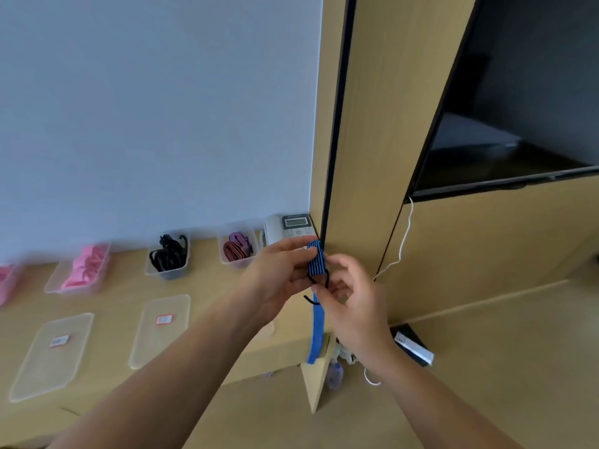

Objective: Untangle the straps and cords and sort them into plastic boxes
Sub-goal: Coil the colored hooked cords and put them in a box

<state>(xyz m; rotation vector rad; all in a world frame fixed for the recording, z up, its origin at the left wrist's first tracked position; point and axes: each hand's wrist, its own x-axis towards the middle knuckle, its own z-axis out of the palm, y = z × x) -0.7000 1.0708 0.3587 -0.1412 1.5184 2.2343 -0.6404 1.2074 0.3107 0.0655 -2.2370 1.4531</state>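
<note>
A blue strap with black stripes is folded into a small bundle held up in front of me above the desk's right end. My left hand pinches the bundle from the left. My right hand pinches the strap just below, where a black hook sticks out, and a loose blue tail hangs down. Along the wall stand clear plastic boxes: one with pink straps, one with black cords, one with red and purple straps.
Two clear lids lie flat on the wooden desk. A white desk phone sits at the back right corner. A wooden panel and a dark screen rise at the right. Small items lie on the floor below.
</note>
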